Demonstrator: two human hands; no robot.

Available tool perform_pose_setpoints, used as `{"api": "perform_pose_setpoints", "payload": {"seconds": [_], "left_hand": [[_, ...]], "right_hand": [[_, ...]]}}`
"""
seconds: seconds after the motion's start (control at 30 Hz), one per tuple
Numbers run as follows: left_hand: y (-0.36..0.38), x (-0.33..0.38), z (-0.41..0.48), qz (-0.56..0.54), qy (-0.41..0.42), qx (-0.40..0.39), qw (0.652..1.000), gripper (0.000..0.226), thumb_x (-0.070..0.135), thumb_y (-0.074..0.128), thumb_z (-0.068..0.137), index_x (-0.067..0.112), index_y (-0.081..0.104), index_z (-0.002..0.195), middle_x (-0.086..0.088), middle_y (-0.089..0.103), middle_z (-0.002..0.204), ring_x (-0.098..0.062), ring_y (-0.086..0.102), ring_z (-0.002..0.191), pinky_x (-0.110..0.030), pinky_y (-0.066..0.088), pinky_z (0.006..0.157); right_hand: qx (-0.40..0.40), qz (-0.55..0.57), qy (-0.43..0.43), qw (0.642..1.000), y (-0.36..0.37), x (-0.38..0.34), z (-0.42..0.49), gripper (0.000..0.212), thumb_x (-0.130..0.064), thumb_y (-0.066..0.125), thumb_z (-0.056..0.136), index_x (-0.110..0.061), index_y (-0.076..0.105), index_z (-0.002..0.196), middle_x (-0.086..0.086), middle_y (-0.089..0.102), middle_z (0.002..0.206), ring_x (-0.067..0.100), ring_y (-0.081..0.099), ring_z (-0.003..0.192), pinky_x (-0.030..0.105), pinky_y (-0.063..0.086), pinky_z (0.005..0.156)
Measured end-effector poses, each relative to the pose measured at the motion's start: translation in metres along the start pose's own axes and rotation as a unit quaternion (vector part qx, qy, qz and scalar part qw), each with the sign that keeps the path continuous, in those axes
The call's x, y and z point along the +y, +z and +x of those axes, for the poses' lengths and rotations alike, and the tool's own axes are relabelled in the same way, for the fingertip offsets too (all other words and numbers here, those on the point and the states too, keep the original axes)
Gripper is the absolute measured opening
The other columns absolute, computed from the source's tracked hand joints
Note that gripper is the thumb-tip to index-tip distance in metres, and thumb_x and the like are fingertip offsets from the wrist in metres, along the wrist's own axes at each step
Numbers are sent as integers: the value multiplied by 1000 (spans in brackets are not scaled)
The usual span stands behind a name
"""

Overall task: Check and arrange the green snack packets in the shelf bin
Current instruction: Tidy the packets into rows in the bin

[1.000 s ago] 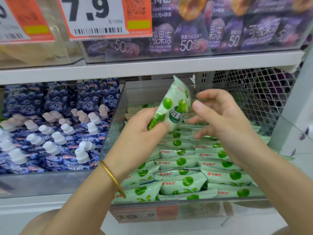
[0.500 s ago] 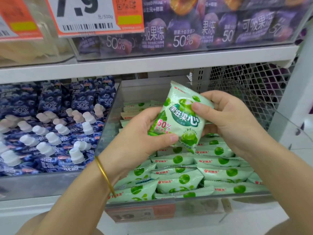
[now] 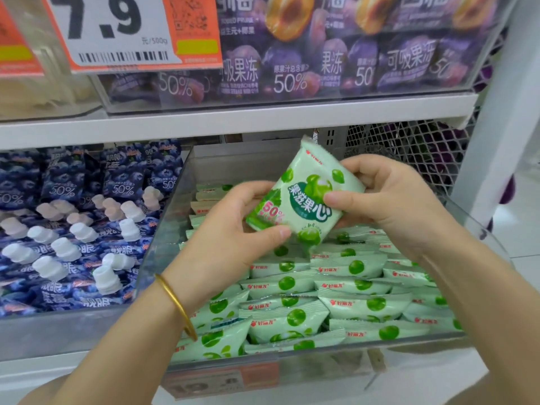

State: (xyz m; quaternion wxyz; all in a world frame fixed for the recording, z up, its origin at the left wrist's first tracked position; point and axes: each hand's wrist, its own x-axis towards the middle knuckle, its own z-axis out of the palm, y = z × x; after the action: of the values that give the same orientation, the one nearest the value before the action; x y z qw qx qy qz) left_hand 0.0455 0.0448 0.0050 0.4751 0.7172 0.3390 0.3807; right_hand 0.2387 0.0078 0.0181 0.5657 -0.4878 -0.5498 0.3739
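Note:
One pale green snack packet (image 3: pixel 304 197) with green fruit print is held up above the bin, its printed front facing me and tilted. My left hand (image 3: pixel 230 232) pinches its lower left edge; a gold bangle sits on that wrist. Gripping its right side is my right hand (image 3: pixel 388 197), thumb across the front. Below, the clear plastic shelf bin (image 3: pixel 163 244) holds several rows of the same green packets (image 3: pixel 321 290) lying flat and overlapping.
A neighbouring bin on the left holds blue spouted pouches (image 3: pixel 73 229). Purple jelly packs (image 3: pixel 321 59) fill the shelf above, behind a 7.9 price tag (image 3: pixel 117 30). A white mesh panel (image 3: pixel 409 147) backs the bin; a white upright post (image 3: pixel 502 112) stands on the right.
The packet turned from edge-on to front-facing and both hands took hold of it. My view has shifted slightly closer.

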Motion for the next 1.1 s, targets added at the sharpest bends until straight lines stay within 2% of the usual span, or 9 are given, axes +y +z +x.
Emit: {"api": "perform_pose_setpoints", "payload": {"seconds": [0.07,0.13,0.23,0.37,0.47,0.63,0.83,1.0,1.1], "left_hand": [[3,0,5,2,8,40,999,53,-1,66,80,27,44,120,8,58,121,-4,62,101,-15,52,82],[4,-2,10,64,27,54,996,53,4,66,81,29,42,122,9,53,123,0,56,108,-13,48,88],[6,-7,18,203,50,38,977,53,15,67,82,27,45,129,12,50,127,-1,47,119,-18,37,103],[10,-11,27,333,42,-16,942,53,28,62,86,31,41,134,14,43,137,-1,36,126,-6,22,92],[12,-15,31,376,24,-54,925,52,33,60,87,30,41,136,9,40,142,-6,35,130,-12,23,97],[12,-20,31,428,3,-88,899,54,39,54,90,26,37,140,4,38,144,-14,30,134,-25,24,110],[11,-24,31,431,-1,-79,899,53,41,53,90,27,37,139,3,40,141,-16,29,133,-29,25,111],[10,-25,30,423,7,-71,903,53,40,54,90,26,38,138,3,41,139,-16,31,131,-27,26,109],[10,-25,29,419,7,-70,905,54,39,54,90,26,37,139,3,40,141,-15,30,133,-29,26,110]], "right_hand": [[82,-70,-57,993,-7,1,3,28,-3,77,69,-18,64,89,4,72,85,23,71,78,37,60,63],[133,-174,-103,970,-14,3,5,28,-8,77,73,-27,62,86,-1,69,87,21,67,82,42,57,71],[154,-252,-129,947,-21,8,8,26,-12,76,76,-29,58,86,-9,64,84,14,61,78,38,53,72],[152,-284,-96,942,-23,14,16,25,-13,75,78,-21,57,93,-12,60,84,12,58,78,32,49,72],[120,-317,-47,940,-23,21,21,31,-16,75,79,-20,59,105,-11,60,87,7,57,79,19,47,69],[60,-413,-51,907,-29,21,25,34,-13,72,81,-12,63,113,-3,60,94,11,53,85,16,35,68],[-12,-513,-38,857,-23,17,39,35,-15,69,84,-14,62,118,6,64,108,17,55,94,22,38,75],[-85,-631,-13,771,-5,31,46,36,-18,68,84,-23,61,119,5,65,114,28,57,110,38,49,89],[-60,-601,-7,797,-9,18,48,35,-27,70,82,-27,64,117,-3,68,113,21,60,108,38,49,92]]}}
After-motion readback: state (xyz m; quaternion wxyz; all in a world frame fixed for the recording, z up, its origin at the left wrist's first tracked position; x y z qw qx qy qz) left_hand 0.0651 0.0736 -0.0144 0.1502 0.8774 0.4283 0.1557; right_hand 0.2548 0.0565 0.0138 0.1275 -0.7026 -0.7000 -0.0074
